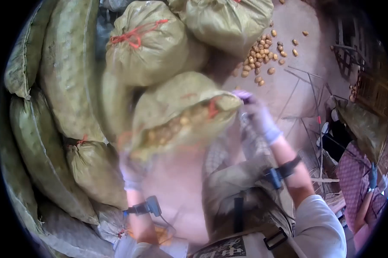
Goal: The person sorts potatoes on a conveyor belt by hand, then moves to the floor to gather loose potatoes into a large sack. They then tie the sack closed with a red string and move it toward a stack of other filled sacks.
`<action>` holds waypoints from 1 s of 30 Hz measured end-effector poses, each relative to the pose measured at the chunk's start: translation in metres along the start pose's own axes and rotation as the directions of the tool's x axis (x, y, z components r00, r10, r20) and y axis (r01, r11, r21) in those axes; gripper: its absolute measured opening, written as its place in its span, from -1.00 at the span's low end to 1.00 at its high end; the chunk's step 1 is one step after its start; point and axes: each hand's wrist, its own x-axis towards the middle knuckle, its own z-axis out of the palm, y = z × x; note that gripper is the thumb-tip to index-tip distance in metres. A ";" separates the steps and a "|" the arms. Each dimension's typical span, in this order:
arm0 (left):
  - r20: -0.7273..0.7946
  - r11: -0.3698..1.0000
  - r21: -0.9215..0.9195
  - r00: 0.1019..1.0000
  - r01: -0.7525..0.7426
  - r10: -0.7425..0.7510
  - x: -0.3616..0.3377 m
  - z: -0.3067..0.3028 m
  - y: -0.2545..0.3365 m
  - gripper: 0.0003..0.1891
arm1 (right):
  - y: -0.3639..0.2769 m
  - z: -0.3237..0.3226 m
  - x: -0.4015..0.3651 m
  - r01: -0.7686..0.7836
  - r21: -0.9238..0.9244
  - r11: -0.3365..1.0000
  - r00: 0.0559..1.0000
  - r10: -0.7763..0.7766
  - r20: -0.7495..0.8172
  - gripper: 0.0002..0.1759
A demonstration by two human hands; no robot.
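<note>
An open woven sack [176,99], yellow-green, stands in front of me with its mouth pulled wide. Inside it lie round brown potatoes [168,132], somewhat blurred. My right hand [257,112], in a pale glove, grips the right corner of the sack's rim. At the rim's left end is my left hand [131,170], also gloved and closed on the sack's edge; motion blurs its fingers. Red string shows by the mouth, close to the right corner.
Tied sacks [148,47] stand just beyond, and long full sacks [69,64] are stacked at left. Loose potatoes [258,53] lie on the floor. A metal frame [318,120] stands at right, near another person's gloved hand [373,176].
</note>
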 end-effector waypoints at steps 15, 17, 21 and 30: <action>-0.287 0.612 0.309 0.685 0.728 -0.670 0.070 -0.226 -0.463 -0.53 | 0.264 -0.203 0.181 0.194 -0.977 -0.091 0.977 0.112 0.183 -0.34; -0.287 0.542 0.377 0.651 0.751 -0.702 0.070 -0.220 -0.511 -0.50 | 0.261 -0.185 0.209 0.247 -0.969 -0.020 0.966 -0.079 0.248 -0.36; -0.333 0.323 0.603 0.598 0.729 -0.729 0.107 -0.185 -0.587 -0.39 | 0.243 -0.138 0.253 0.303 -0.888 -0.345 0.950 0.037 0.310 -0.42; -0.303 0.356 0.388 0.482 0.850 -0.822 0.157 -0.187 -0.699 -0.35 | 0.325 -0.088 0.394 0.405 -0.846 -0.346 0.870 -0.139 0.474 -0.53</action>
